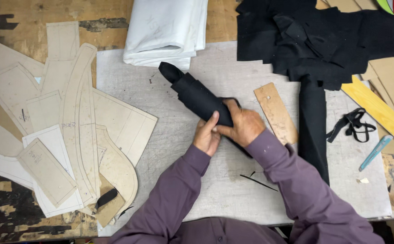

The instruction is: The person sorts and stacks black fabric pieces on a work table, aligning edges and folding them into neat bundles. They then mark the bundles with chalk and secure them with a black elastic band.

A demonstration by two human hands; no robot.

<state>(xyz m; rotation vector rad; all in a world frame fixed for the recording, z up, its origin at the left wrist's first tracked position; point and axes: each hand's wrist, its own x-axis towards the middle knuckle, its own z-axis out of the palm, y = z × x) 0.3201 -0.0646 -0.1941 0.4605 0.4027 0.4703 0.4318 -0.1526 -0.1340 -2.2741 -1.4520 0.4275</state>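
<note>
A rolled piece of black fabric (193, 93) lies slanted across the grey work board (170, 135), its free end pointing up and left. My left hand (207, 135) grips the lower end of the roll, thumb pressed up against it. My right hand (244, 124) wraps over the same end from the right, fingers curled around the cloth. Both arms wear purple sleeves.
Several cardboard pattern pieces (66, 126) cover the left side. Folded white cloth (165, 31) lies at the top, a heap of black fabric (314, 40) at the top right with a strip hanging down. A small wooden board (276, 113), black strap (353, 124), yellow ruler (380, 110) and blue cutter (375, 151) lie to the right.
</note>
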